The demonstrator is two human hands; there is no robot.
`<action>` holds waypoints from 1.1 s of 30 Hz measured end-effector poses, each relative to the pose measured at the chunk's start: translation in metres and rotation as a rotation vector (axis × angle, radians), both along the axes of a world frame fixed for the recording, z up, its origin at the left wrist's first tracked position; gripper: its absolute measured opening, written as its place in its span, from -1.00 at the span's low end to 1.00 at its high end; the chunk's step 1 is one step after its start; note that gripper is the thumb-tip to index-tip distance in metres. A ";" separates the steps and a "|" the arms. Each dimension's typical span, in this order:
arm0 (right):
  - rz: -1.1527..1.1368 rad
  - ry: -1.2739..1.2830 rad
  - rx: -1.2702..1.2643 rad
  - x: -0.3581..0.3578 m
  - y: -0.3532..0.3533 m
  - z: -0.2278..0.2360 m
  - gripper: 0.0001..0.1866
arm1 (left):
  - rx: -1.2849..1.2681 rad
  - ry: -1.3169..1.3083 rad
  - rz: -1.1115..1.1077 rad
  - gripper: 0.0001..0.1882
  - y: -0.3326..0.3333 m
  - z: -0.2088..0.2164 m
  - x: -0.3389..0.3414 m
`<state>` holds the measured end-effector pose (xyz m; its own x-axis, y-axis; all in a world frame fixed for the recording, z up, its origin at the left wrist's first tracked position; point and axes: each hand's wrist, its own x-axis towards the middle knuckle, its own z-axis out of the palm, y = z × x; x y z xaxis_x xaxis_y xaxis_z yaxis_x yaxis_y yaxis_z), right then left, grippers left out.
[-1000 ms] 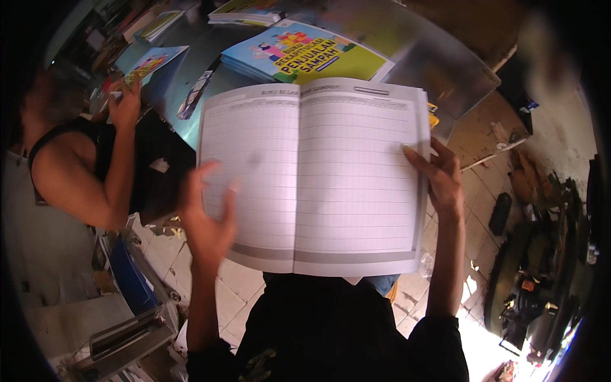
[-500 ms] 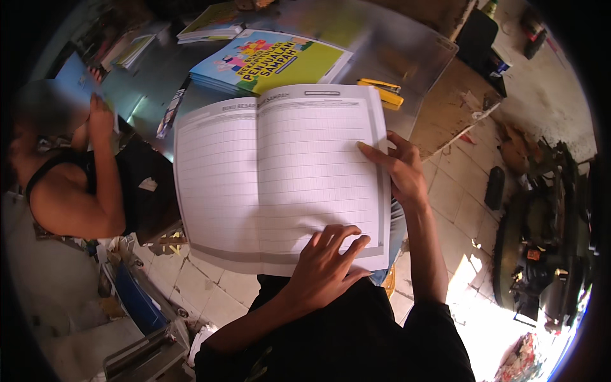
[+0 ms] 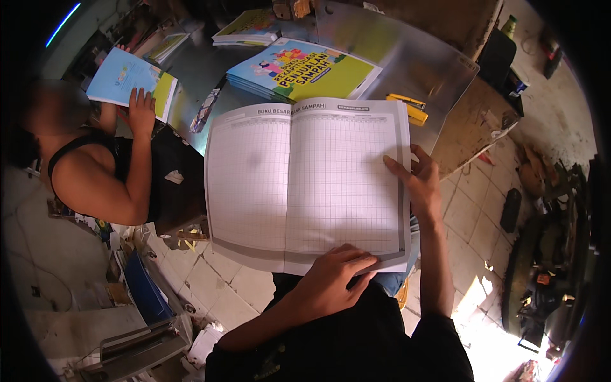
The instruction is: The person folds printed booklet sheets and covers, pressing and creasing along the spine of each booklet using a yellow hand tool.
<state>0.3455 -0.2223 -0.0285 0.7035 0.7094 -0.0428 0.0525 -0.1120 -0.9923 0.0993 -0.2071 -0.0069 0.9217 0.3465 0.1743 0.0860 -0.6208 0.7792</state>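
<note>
An open booklet with gridded, grey-bordered pages lies spread before me, held over my lap. My right hand is closed on its right edge, thumb on top of the page and the other fingers partly hidden behind. At the lower edge, my left hand has its bent fingers on the bottom right page, with the thumb just below the edge. Beyond the booklet, a stack of blue and green booklets rests on the metal table. Beside that stack lies a yellow cutter knife.
To my left a co-worker in a black top holds a blue and green booklet. More booklets lie farther back on the table. Low on the left stand a blue panel and a metal frame. Dark clutter lines the right side.
My left hand has lowered from above the page onto the booklet's bottom edge. My right hand keeps its hold. The view has shifted left, and the co-worker's booklet shows more fully.
</note>
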 end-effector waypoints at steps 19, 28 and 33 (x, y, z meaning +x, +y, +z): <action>-0.146 0.259 0.050 0.006 0.006 -0.017 -0.21 | -0.798 -0.612 0.489 -0.84 0.029 -0.032 -0.043; -0.116 0.234 0.124 -0.009 0.001 0.000 -0.42 | -0.759 -0.748 0.879 -0.75 0.057 -0.034 -0.091; -0.006 -0.098 -0.014 -0.016 0.002 -0.004 -0.53 | -0.744 -0.890 0.975 -0.66 0.057 -0.038 -0.126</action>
